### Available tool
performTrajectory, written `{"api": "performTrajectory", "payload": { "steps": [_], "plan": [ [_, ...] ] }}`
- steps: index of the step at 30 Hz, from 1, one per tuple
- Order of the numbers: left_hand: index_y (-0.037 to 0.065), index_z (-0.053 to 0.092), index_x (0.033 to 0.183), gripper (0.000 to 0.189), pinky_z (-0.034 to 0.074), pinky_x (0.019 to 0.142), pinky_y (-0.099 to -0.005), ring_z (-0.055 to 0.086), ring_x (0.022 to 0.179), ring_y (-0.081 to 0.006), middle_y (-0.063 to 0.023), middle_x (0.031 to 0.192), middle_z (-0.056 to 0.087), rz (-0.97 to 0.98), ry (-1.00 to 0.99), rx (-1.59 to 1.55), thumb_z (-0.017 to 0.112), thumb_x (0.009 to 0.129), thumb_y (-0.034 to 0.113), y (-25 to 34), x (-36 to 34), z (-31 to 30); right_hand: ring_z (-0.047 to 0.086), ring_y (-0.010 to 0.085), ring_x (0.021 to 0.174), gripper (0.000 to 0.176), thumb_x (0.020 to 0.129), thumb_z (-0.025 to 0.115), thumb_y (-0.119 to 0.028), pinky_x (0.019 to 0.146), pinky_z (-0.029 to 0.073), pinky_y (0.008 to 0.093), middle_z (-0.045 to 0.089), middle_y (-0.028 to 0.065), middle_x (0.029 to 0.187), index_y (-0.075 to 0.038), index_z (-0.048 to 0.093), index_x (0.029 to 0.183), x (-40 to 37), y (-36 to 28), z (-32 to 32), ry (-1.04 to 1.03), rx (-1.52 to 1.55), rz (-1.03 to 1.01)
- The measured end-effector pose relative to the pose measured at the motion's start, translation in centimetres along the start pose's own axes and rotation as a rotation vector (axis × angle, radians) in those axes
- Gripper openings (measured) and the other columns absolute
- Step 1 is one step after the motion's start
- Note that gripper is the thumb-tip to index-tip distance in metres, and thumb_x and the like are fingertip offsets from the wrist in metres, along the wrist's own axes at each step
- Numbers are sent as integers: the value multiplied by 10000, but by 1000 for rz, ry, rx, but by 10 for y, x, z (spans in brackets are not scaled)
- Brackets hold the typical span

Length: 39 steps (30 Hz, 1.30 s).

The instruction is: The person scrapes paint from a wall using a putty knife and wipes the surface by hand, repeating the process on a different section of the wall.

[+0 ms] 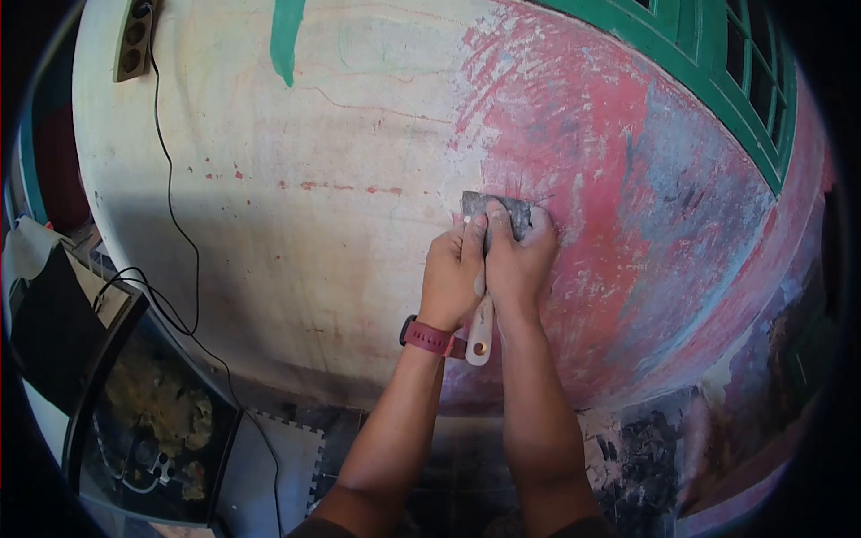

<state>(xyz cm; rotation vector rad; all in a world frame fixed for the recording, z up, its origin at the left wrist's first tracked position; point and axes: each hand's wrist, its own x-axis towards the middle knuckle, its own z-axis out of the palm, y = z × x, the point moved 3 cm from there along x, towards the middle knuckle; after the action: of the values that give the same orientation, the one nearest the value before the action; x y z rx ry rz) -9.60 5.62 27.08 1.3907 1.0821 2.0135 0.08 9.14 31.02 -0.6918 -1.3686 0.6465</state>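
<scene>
Both my hands grip one paint scraper (481, 341), its wide metal blade pointing up and lying against the wall (296, 233). My left hand (453, 273), with a dark red watch strap at the wrist, closes on the scraper from the left, thumb up near the blade. From the right, my right hand (520, 260) is closed on it too, thumb pressed on the blade. Below the hands the pale handle with a hole at its end sticks out. Around the blade, cream paint on the left meets a scraped pink and bluish patch (574, 179) on the right.
A green window frame (691, 81) stands at upper right. On the left, a socket strip (134, 40) hangs on the wall, its black cable (170, 179) running down to the floor. A dark framed panel (152, 421) leans at lower left. Paint flakes (605, 462) litter the dark floor.
</scene>
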Motion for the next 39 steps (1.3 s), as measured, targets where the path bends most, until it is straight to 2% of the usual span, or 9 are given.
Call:
{"api": "performTrajectory", "payload": {
  "steps": [1,4,13,16,20,23,29,35,39],
  "plan": [
    [20,683,909,440,434,480,-234,509,555,-47,10,701,610,22,30,34,511,1122,364,-4,1,1,628,172,778,307,950,773,-187,726,525,364,688,136,904,63,604,1010,1,0,-1,-18,-14,3],
    [12,679,911,450,448,435,-247,543,515,-77,-13,687,622,-325,-217,-62,519,1116,378,19,-14,-8,634,178,803,299,956,772,-193,751,525,375,694,134,910,55,610,993,-19,2,-14,3,-29,-18],
    [16,675,897,472,542,480,-233,556,496,-74,-18,656,615,-134,-62,-73,519,1108,408,15,-12,5,650,191,797,259,945,765,-163,747,526,377,693,126,879,48,621,982,0,-5,-10,-58,-31,-38],
    [16,681,891,476,514,452,-236,538,485,-75,-13,647,608,-332,-203,-105,527,1105,413,18,-15,-8,651,201,778,257,939,768,-165,743,527,385,693,131,864,49,627,965,-9,-2,-14,-34,-56,-64],
    [16,692,892,482,514,450,-237,538,497,-69,-12,659,610,-320,-229,-50,531,1103,419,3,-13,-14,653,214,770,288,938,776,-200,743,528,393,691,142,863,47,630,964,-12,2,-11,-20,-37,-38],
    [24,692,882,484,484,439,-232,544,507,-68,-5,641,594,144,149,79,530,1103,423,-14,1,0,648,209,768,317,945,774,-234,737,528,392,686,140,862,43,624,976,1,-12,-1,-49,-48,-47],
    [24,693,913,464,386,461,-245,499,510,-45,7,657,594,-328,-250,-7,523,1115,405,8,-15,-10,638,224,746,328,940,776,-248,728,527,405,679,135,843,35,616,985,-17,6,-18,-5,-101,-89],
    [11,662,899,393,403,528,-274,469,584,-54,6,687,586,-51,-13,-248,521,1119,305,27,-10,0,672,215,804,301,942,772,-210,753,528,400,673,124,847,39,610,991,1,-18,1,21,-140,-158],
    [27,684,940,343,355,499,-230,458,567,-26,39,703,597,-121,-135,-173,575,1104,306,14,-12,-9,680,222,842,238,923,777,-138,800,533,396,685,118,858,34,629,995,-12,-16,-1,168,106,-167]
  ]
}}
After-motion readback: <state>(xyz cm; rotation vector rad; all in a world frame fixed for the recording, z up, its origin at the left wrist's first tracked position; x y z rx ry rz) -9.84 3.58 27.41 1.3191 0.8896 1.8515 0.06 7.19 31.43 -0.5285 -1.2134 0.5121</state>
